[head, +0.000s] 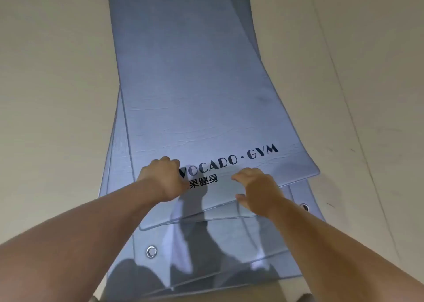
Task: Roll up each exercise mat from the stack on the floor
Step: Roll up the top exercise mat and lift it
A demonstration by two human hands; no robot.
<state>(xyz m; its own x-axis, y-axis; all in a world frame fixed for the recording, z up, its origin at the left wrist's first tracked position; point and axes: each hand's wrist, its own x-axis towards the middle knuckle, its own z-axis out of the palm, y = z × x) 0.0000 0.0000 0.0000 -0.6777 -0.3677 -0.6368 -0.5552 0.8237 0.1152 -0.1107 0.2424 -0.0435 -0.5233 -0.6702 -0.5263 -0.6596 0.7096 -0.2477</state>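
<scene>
View from above of a stack of grey-blue exercise mats lying flat and slightly fanned on a pale floor, running from 6 o'clock to 12 o'clock. The top mat is unrolled, its near end below the centre of the picture. Black lettering ending in "GYM" crosses that end.

Two bare forearms reach in from 7 and 5 o'clock. The left hand sits knuckles-up on the top mat, fingers curled under, covering the start of the lettering. The right hand, at its 3 o'clock, has bent fingers on the mat and the thumb by the near edge. Whether either hand actually grasps the mat cannot be told.

A metal eyelet shows on a lower mat at 7 o'clock, and a second eyelet at 4 o'clock.
</scene>
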